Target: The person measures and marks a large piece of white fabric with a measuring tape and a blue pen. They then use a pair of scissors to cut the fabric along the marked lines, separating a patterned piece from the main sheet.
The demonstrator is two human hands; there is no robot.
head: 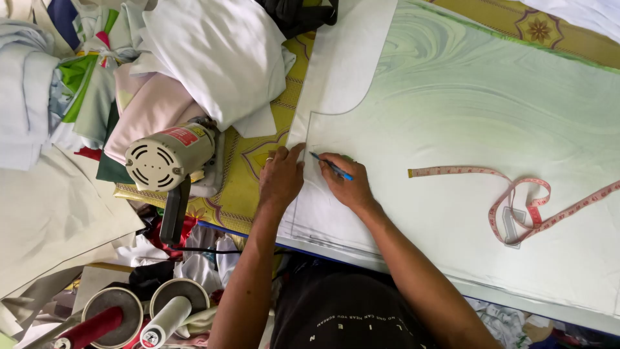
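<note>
my right hand (345, 184) has its grip clamped on a blue pen (330, 166) over the pale green fabric (465, 110); my left hand (281, 176) presses flat, fingers apart, on the white pattern piece (342, 58).

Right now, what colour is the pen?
Blue pen, in the right hand; head view.

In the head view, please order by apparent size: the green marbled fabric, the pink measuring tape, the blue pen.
1. green marbled fabric, by far the largest
2. pink measuring tape, loosely looped
3. blue pen, held in the right hand

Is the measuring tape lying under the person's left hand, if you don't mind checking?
No, the measuring tape lies apart, beyond the right hand.
</note>
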